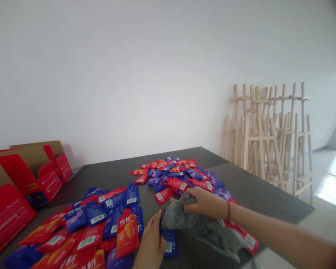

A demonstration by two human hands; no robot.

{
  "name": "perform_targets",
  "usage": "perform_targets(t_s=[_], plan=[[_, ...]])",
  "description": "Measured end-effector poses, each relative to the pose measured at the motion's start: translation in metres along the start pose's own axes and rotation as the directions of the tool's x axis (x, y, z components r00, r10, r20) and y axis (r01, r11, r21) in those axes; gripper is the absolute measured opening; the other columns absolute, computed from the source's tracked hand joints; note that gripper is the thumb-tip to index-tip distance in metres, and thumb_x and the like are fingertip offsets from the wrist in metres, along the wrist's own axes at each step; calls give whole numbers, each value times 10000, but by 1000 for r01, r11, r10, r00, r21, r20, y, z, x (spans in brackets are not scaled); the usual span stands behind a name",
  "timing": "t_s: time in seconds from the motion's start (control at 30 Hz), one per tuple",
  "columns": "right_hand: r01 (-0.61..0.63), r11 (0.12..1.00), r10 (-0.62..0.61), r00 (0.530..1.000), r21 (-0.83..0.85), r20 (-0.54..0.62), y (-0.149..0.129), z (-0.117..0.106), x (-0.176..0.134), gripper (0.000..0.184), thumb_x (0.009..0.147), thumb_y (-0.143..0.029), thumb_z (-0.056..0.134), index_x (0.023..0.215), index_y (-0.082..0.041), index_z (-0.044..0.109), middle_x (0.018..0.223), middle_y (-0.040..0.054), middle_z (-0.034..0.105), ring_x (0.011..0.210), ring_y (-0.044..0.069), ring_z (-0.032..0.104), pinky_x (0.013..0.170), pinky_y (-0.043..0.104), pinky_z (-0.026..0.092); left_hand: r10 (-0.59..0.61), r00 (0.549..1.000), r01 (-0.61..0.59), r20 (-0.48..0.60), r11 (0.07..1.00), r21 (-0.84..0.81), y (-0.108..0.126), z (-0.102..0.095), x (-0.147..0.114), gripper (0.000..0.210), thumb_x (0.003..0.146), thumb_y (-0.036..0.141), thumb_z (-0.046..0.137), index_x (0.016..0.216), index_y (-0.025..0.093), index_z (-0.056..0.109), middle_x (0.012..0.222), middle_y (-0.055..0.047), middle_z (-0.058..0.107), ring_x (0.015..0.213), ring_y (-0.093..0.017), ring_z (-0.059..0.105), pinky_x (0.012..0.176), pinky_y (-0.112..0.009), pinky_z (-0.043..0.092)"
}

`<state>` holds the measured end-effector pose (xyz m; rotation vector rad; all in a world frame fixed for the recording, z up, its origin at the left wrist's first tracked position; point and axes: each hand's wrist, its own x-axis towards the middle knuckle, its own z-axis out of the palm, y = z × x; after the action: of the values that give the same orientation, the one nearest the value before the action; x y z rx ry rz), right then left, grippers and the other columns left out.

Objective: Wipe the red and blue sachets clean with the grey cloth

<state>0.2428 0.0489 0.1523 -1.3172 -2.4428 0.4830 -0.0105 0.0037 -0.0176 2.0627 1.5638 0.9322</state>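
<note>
My right hand (pixel 203 201), with a red band at the wrist, is closed on a crumpled grey cloth (pixel 210 231). The cloth hangs over the dark tabletop and covers part of a blue packet (pixel 170 244) and a red packet (pixel 250 243). Beside that blue packet is my left hand (pixel 151 241), its fingers stretched forward and the thumb at the packet's edge. I see no object gripped in it. Just left of this hand lies an orange-red packet (pixel 127 233), on top of a pile of red and blue packets (pixel 95 213).
A second heap of red and blue packets (pixel 173 173) lies farther back on the dark table (pixel 106 173). Open red cardboard boxes (pixel 47 179) stand along the left side. Several wooden easels (pixel 259 138) lean near the white wall (pixel 156 74), beyond the table's right edge.
</note>
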Motion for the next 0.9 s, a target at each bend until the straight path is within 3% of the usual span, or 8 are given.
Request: perform_targets(t_s=[0.07, 0.13, 0.23, 0.3, 0.47, 0.7, 0.9], plan=[[29, 998, -27, 999, -47, 37, -10, 32, -4, 246, 829, -305, 735, 1010, -140, 715, 954, 94, 722, 882, 252, 651, 805, 347, 503, 39, 999, -40, -29, 999, -28, -1, 1, 0, 762, 779, 112, 448, 1533, 66, 356, 1530, -198, 467, 1455, -272, 401, 1233, -494, 294], [117, 991, -115, 993, -68, 35, -15, 63, -6, 233, 840, -304, 735, 1028, -166, 722, 1108, 109, 691, 1058, 276, 608, 925, 381, 477, 74, 996, -77, -47, 996, -54, -4, 2, 0, 751, 792, 112, 441, 1538, 97, 353, 1524, -190, 477, 1446, -272, 413, 1228, -524, 297], [303, 950, -293, 949, -73, 116, -14, 97, -8, 413, 874, -364, 714, 1270, -258, 664, 1466, 95, 534, 1327, 329, 449, 1034, 463, 431, 84, 995, -87, -50, 994, -60, -8, 5, 1, 748, 804, 118, 444, 1545, 139, 344, 1525, -181, 478, 1440, -278, 422, 1217, -550, 311], [365, 926, -344, 920, -95, 188, -12, 108, -9, 481, 912, -362, 658, 1382, -285, 582, 1540, 85, 471, 1340, 338, 435, 1015, 487, 448, 75, 995, -78, -64, 996, -39, -10, 6, 1, 750, 796, 117, 447, 1538, 124, 346, 1532, -196, 467, 1446, -286, 416, 1217, -556, 309], [367, 904, -325, 923, -220, 205, -10, 108, -14, 394, 927, -322, 597, 1311, -238, 610, 1296, 114, 629, 1122, 311, 556, 899, 429, 495, 58, 996, -60, -61, 998, -32, -11, 7, 1, 756, 797, 124, 459, 1540, 106, 324, 1510, -208, 487, 1435, -282, 433, 1202, -535, 339], [237, 930, -189, 964, -281, 188, -6, 87, -39, 427, 885, -298, 594, 1298, -195, 623, 1151, 126, 667, 1053, 298, 609, 847, 391, 500, 65, 997, -63, -49, 997, 49, -5, 6, 0, 761, 781, 133, 455, 1531, 58, 344, 1513, -216, 482, 1438, -292, 427, 1197, -514, 357], [354, 898, -284, 920, -261, 270, -12, 99, -52, 433, 874, -378, 643, 1284, -241, 629, 1162, 110, 672, 1072, 296, 606, 810, 360, 503, 102, 994, -95, -43, 985, 147, -5, 9, -1, 731, 798, 101, 402, 1526, 50, 356, 1524, -216, 476, 1444, -294, 421, 1195, -537, 365]])
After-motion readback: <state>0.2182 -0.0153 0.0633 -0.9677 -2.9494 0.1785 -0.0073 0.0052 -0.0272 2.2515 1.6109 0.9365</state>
